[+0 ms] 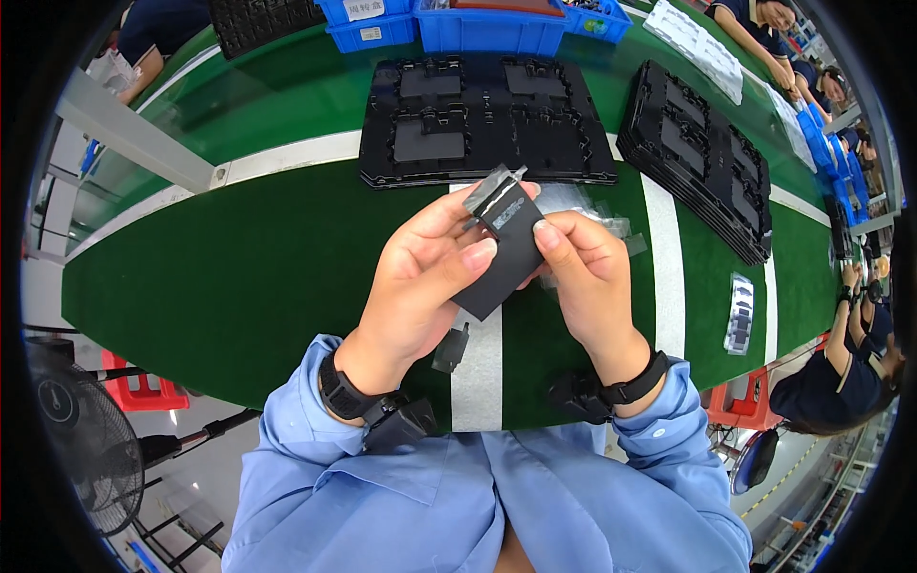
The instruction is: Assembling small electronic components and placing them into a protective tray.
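A flat black rectangular piece (509,250), which looks like a phone battery, is tilted above the table between my two hands. Small pale print and a strip of clear film (489,191) show at its upper end. My left hand (425,260) grips its left side, thumb on the face and fingers behind. On the right edge, my right hand (590,272) pinches it between thumb and fingers. Clear film pieces (611,229) lie behind my right hand, partly hidden by it. A small dark part with clear film (452,350) rests on the table beside my left wrist.
Beyond my hands lies a black moulded tray (487,119) with grey flat pieces in its pockets. More black trays (702,158) are stacked to its right. Blue bins (492,27) stand at the back. A film strip (739,313) lies at right. Other people work along the far right.
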The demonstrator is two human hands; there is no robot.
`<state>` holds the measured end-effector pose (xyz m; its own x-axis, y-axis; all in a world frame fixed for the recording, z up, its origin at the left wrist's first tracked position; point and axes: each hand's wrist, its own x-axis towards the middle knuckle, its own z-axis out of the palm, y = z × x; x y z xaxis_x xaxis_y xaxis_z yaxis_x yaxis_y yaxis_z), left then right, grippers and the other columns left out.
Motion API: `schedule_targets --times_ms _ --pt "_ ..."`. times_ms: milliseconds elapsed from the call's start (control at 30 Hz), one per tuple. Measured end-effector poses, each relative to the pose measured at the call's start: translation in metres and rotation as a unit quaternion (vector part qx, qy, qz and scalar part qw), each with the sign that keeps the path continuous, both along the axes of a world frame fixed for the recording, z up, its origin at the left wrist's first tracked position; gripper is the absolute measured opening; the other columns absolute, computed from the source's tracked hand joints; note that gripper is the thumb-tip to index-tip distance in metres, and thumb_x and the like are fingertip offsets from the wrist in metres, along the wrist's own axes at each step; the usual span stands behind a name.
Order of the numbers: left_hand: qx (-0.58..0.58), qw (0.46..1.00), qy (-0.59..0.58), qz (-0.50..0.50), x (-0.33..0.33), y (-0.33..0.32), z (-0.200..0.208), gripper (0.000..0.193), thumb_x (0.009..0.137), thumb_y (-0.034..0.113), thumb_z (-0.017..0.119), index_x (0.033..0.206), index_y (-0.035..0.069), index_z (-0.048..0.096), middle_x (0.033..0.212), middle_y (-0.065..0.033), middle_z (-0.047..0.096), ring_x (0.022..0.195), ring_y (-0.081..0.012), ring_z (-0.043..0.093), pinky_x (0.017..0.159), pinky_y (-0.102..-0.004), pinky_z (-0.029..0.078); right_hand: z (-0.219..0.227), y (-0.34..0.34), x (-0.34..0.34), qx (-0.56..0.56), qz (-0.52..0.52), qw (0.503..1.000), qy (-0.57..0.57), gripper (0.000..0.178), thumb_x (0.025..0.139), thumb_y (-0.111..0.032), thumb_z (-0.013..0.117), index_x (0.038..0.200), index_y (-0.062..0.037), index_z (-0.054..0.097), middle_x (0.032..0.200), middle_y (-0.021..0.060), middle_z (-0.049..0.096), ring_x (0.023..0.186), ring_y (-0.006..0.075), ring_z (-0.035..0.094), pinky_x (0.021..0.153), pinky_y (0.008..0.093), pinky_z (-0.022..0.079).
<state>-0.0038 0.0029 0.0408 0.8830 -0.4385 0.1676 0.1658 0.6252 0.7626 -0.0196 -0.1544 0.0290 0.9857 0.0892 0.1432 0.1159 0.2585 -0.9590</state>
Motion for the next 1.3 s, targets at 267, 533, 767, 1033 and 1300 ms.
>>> schedule_targets --times_ms 267,533,767,1033,1300 --pt "-0.03 0.998 -0.028 -0.039 0.004 0.004 -0.013 0.056 0.084 0.03 0.055 0.127 -0.001 0.037 0.127 -0.0162 0.042 0.118 -0.024 0.04 0.096 -0.0367 0.034 -0.009 0.002 0.0 0.17 0.106 0.971 0.127 0.023 0.091 -0.021 0.048 0.091 -0.0001 0.057 0.081 0.0063 0.061 0.066 0.012 0.059 0.059 0.0238 0.049" --pt "0.027 0.999 0.022 0.011 0.003 0.0 -0.011 0.079 0.077 0.055 0.054 0.128 -0.002 0.034 0.127 -0.0187 0.039 0.114 -0.0268 0.044 0.094 -0.0381 0.038 -0.015 0.006 -0.002 0.278 0.177 0.925 0.19 0.025 0.092 -0.024 0.044 0.096 -0.0026 0.057 0.084 0.0041 0.061 0.072 0.0096 0.058 0.066 0.0244 0.048" --pt "0.025 0.993 -0.088 -0.074 0.001 -0.006 -0.02 0.092 0.063 0.031 0.077 0.134 0.002 0.025 0.133 -0.0122 0.035 0.122 -0.0256 0.035 0.102 -0.0373 0.025 -0.009 0.012 -0.002 0.26 0.088 0.943 0.186 0.027 0.092 -0.027 0.044 0.098 -0.0033 0.057 0.086 0.0043 0.06 0.071 0.0102 0.058 0.065 0.024 0.048" --pt "0.096 0.99 -0.094 -0.044 0.005 -0.003 -0.024 0.075 0.063 0.007 0.07 0.129 0.0 0.035 0.123 -0.0129 0.046 0.115 -0.0237 0.043 0.1 -0.0371 0.03 0.01 -0.031 0.009 -0.144 -0.043 0.989 -0.018 0.011 0.084 -0.009 0.056 0.081 0.0008 0.058 0.071 0.0033 0.062 0.062 0.0075 0.057 0.053 0.0197 0.042" --pt "0.155 0.967 -0.173 -0.102 0.01 -0.006 -0.03 0.073 0.063 0.003 0.067 0.129 -0.001 0.036 0.112 -0.0127 0.048 0.105 -0.0234 0.049 0.096 -0.0369 0.033 0.014 -0.036 0.012 -0.292 -0.047 0.945 -0.143 0.007 0.075 -0.002 0.057 0.07 0.0008 0.053 0.06 0.005 0.061 0.048 0.0062 0.053 0.042 0.0193 0.038"
